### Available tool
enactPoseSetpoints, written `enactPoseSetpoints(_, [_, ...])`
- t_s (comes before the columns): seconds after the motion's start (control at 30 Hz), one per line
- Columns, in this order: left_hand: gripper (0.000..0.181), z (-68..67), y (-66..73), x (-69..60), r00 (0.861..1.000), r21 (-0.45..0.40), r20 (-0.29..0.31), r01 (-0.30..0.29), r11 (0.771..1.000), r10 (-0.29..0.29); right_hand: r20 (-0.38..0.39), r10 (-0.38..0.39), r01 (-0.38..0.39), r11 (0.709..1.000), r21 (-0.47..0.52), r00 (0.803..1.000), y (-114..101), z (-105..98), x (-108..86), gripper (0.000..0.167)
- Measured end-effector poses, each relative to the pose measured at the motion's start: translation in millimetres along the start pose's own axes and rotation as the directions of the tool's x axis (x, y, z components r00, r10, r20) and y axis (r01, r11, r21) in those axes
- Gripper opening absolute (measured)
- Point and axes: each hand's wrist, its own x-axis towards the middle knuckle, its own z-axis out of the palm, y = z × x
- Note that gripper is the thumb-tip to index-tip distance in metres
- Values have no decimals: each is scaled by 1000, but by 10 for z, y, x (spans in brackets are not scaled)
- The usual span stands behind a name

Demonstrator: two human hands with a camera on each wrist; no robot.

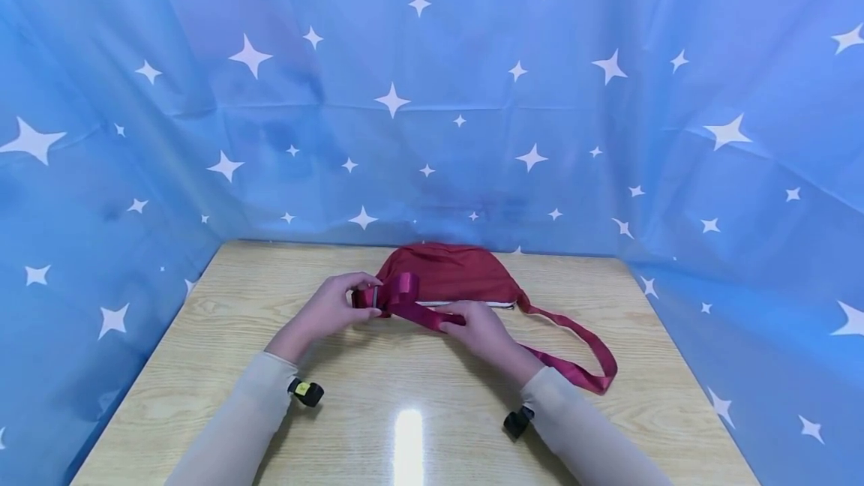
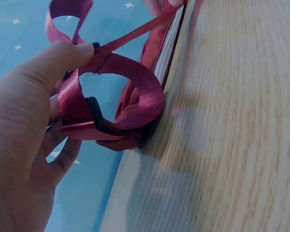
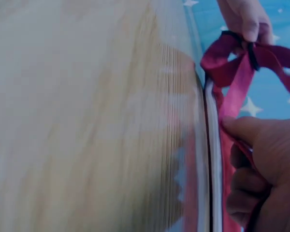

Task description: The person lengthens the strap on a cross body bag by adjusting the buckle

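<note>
A dark red waist bag (image 1: 448,272) with a pale zip edge lies at the back of the table. Its strap (image 1: 601,351) loops out to the right and runs back to the hands. My left hand (image 1: 331,307) pinches the strap at a small black slider (image 3: 253,57), left of the bag. Below that thumb, in the left wrist view, the webbing curls into a loop with a second black buckle piece (image 2: 94,112). In front of the bag my right hand (image 1: 482,330) grips the strap, thumb on top and fingers curled, and the strap stretches between both hands.
The light wooden table (image 1: 364,411) ends just behind the bag. A blue curtain (image 1: 432,133) with white stars hangs behind it and along both sides. A black wrist camera (image 1: 309,393) sits on the left sleeve, another wrist camera (image 1: 518,421) on the right.
</note>
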Motion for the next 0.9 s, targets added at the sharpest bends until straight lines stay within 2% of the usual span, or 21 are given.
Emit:
enactPoseSetpoints(0.07, [47, -7, -7, 2, 1000, 2, -2, -3, 1000, 3, -10, 4, -4, 1000, -8, 1000, 59, -55, -53, 29])
enactPoseSetpoints(0.2, [49, -15, -10, 6, 1000, -8, -10, -6, 1000, 6, -19, 23, -25, 996, -87, 1000, 171, -174, -144, 30])
enactPoseSetpoints(0.33, [49, -20, -14, 6, 1000, -17, -11, -5, 1000, 5, -12, 79, -80, 981, -176, 997, 228, -282, -207, 28])
enactPoseSetpoints(0.47, [49, -15, -14, 6, 1000, -23, -10, 5, 1000, -5, 7, 127, -122, 963, -242, 992, 219, -286, -201, 25])
enactPoseSetpoints(0.53, [49, -11, -7, 9, 1000, -22, -10, 6, 1000, -6, 17, 138, -129, 960, -249, 990, 179, -242, -169, 29])
enactPoseSetpoints(0.7, [48, 2, 5, 16, 1000, -15, -9, -5, 1000, 5, 42, 131, -123, 981, -147, 991, -9, -63, -5, 43])
enactPoseSetpoints(0.9, [48, 17, 29, 28, 1000, -19, 1, 3, 1000, -3, 70, 77, -79, 996, 30, 995, -239, 196, 227, 43])
